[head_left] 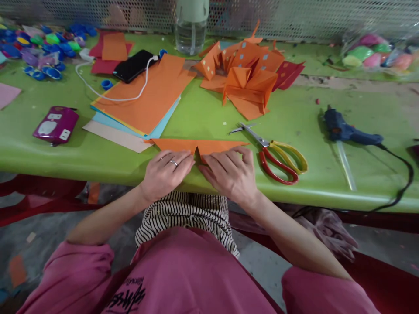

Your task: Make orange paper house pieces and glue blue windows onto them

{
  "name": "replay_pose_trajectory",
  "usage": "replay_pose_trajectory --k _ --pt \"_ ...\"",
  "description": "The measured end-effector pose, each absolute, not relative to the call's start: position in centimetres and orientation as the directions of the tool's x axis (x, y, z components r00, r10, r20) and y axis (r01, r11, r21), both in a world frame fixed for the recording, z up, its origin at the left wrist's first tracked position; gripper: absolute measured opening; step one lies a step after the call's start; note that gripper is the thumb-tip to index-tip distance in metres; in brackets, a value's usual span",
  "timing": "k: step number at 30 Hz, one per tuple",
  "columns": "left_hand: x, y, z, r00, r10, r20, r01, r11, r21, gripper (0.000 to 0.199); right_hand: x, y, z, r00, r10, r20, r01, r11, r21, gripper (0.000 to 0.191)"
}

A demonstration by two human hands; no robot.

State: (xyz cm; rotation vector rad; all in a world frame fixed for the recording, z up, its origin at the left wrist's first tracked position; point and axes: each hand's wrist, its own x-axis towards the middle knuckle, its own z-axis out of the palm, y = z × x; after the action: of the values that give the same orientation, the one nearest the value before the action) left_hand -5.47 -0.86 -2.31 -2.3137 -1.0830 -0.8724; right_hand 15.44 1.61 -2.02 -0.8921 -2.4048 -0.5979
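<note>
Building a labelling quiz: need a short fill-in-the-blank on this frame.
1. The folded paper touched by the left hand and right hand is coloured ____.
2. A ring sits on a finger of the ____ hand.
3. The glue gun lies to the ____ of the scissors.
4. The cable at the black phone is coloured ____.

Missing words: orange; left; right; white.

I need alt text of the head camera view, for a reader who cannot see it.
The left hand and right hand both touch an orange paper, notched in the middle, near the edge of a green table. To the right lie scissors and a blue glue gun; behind, stacked coloured sheets and folded orange pieces.
</note>
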Motion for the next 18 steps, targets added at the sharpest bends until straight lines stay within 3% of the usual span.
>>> replay_pose_trajectory --k 9,18 --pt "-5.3 -0.57 -2.15 0.491 0.548 0.677 0.802 -0.588 -0.106 0.018 15.5 1.91 -1.98 -0.649 0.483 0.588 0.714 0.653 0.252 0.014" --pt "-5.37 -0.93 -2.43 0.494 0.576 0.652 0.805 -0.585 -0.093 0.016 15.5 1.88 -1.84 -0.636 0.45 0.627 0.716 0.647 0.262 0.016"
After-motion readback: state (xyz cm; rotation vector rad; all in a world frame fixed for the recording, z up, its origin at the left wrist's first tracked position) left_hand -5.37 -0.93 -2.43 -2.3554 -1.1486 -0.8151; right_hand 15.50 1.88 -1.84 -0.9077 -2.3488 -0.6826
